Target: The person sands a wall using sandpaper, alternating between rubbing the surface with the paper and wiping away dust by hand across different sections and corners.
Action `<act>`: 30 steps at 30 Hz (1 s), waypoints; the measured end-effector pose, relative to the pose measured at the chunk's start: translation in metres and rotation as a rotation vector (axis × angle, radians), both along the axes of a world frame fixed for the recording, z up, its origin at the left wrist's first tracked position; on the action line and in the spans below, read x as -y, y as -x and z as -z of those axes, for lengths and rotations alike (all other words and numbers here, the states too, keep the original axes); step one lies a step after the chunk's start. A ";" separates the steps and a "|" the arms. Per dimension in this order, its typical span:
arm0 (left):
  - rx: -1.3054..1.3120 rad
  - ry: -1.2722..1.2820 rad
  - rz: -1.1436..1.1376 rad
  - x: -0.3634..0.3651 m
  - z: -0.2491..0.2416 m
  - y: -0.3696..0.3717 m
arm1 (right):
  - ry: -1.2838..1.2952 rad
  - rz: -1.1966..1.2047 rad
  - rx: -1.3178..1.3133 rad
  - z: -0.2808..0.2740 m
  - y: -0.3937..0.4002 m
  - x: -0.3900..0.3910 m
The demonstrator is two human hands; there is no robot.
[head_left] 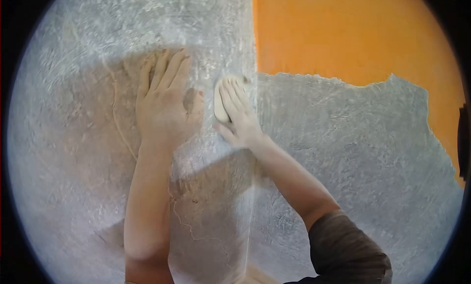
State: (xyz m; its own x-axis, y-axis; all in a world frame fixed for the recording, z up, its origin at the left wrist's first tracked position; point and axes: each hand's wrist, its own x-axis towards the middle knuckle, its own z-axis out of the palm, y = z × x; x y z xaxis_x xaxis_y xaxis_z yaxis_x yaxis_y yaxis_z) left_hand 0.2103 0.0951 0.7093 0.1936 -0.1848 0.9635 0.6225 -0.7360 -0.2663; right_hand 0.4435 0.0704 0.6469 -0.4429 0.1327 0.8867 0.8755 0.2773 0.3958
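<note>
My left hand (164, 105) lies flat against the rough grey wall (304, 122), its fingers spread and pointing up. To its right, my right hand (239, 110) presses a pale oval pad (220, 107) to the wall, with the fingers laid over its face and the thumb low at its side. The pad's left and upper edges show past the fingers; the rest is hidden under the hand. It sits just left of the vertical corner line where the grey surface turns.
Orange paint (343, 34) covers the upper right, ending in a ragged edge above the bare grey part. Thin cracks (116, 107) run down the wall by my left hand. Shadows of my arms fall on the surface. A dark object (462, 142) stands at the far right edge.
</note>
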 end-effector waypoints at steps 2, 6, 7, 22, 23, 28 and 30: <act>0.051 -0.021 0.072 -0.001 0.002 -0.005 | -0.082 0.009 -0.105 -0.056 0.007 -0.010; 0.144 -0.003 0.342 -0.006 0.017 -0.018 | -0.053 0.087 -0.402 -0.077 0.043 -0.016; 0.144 0.014 0.398 -0.006 0.023 -0.021 | 0.019 0.076 -0.306 -0.063 0.039 -0.006; -0.224 0.428 1.108 0.054 0.112 -0.182 | 0.252 1.371 0.111 -0.047 -0.009 0.325; -0.246 0.417 1.128 0.058 0.116 -0.194 | 0.147 1.475 -0.034 -0.063 -0.005 0.348; -0.247 0.320 1.111 0.092 0.113 -0.235 | 0.261 1.766 -0.034 -0.058 0.015 0.329; -0.217 0.258 1.123 0.102 0.105 -0.245 | 0.580 1.572 0.031 -0.045 0.021 0.317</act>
